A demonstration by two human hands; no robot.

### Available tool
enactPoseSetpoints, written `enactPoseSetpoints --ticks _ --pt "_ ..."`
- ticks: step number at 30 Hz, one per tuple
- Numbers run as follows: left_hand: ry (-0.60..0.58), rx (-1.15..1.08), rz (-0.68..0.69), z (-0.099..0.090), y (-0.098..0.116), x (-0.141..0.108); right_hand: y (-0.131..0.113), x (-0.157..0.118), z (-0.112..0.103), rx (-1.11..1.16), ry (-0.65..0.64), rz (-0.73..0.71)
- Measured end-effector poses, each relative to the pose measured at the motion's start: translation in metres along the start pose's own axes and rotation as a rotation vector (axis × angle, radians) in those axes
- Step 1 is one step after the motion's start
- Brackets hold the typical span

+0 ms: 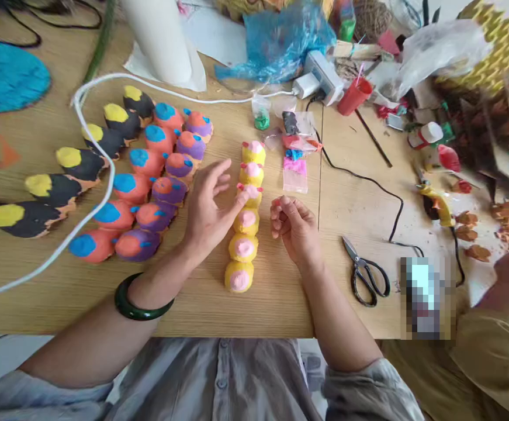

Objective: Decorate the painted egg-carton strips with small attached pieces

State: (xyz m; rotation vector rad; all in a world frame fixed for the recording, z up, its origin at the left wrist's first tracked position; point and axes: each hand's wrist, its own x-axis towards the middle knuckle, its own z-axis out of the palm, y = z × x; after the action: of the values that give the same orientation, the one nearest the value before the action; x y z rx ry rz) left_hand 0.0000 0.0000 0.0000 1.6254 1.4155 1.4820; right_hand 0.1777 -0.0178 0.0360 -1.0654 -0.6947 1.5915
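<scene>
A row of several yellow domes with pink tops runs away from me. The three far ones carry small red bits at their sides. My left hand is open, its thumb at the third dome from the far end and its fingers spread to the left. Right of the row, my right hand is closed in a pinch, with a tiny red piece between thumb and forefinger. Beyond it lie plastic packets of pink, blue and red clay.
Rows of black-yellow, orange-blue and purple-orange domes stand left, crossed by a white cable. Scissors, a black cord and a yellow-handled tool lie right. Another person's sleeve is at the lower right.
</scene>
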Motion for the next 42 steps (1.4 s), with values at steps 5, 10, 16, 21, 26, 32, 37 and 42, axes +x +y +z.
enactPoseSetpoints --ticks 5,10,16,21,26,32,37,42 --pt "-0.096 0.011 0.254 -0.012 0.038 0.003 0.001 -0.005 0.002 -0.104 -0.016 -0.054" --pt "-0.172 0.005 0.353 -0.002 0.042 -0.005 0.005 -0.008 0.004 -0.22 -0.034 -0.16" --pt "-0.126 0.014 0.312 -0.002 0.041 -0.007 0.003 -0.013 0.004 -0.346 -0.051 -0.249" --pt "-0.16 -0.063 0.152 -0.006 0.045 -0.006 0.004 -0.011 -0.003 -0.353 -0.101 -0.433" --pt "-0.23 -0.244 -0.123 -0.006 0.043 -0.006 0.005 -0.014 -0.003 -0.452 -0.205 -0.516" --pt "-0.268 -0.191 -0.085 -0.01 0.049 -0.007 0.005 -0.014 -0.002 -0.413 -0.113 -0.55" --pt "-0.212 -0.038 0.039 -0.013 0.055 -0.005 0.011 -0.011 -0.001 -0.358 -0.078 -0.505" --pt "-0.221 -0.054 0.055 -0.01 0.055 -0.006 0.012 -0.014 0.0 -0.468 -0.07 -0.55"
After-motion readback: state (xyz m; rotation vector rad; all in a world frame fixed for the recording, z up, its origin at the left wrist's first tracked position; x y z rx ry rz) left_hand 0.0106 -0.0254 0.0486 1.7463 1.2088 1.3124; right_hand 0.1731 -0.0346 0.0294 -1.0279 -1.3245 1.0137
